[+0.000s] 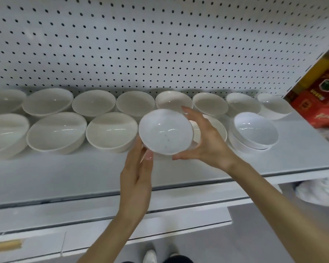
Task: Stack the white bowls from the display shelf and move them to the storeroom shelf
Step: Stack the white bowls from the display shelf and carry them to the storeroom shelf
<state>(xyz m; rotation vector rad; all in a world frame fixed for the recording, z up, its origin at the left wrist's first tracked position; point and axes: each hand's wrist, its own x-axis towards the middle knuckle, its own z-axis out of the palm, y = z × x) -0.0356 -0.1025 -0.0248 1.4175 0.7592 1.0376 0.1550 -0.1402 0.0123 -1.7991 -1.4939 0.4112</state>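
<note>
White bowls [112, 130] line a white shelf [68, 175]. The held bowl [165, 130] looks bluish-white, perhaps with faint specks. The pegboard [141, 44] is white, dotted with black holes. Boxes [319, 103] are red and yellow.

Bare shelf [84, 177] front lies open for hands; packed bowl rows [93, 118] block the pegboard [141, 44] side.

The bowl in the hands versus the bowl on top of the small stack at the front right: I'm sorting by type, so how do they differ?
The held bowl is lifted off the shelf, gripped by the left hand and right hand; the stacked bowl rests nested on another bowl, untouched. The held bowl shows faint specks inside; the stacked bowl looks plain. Both are bluish white, unlike the creamier bowls around them, and both tilt toward the camera.
</note>
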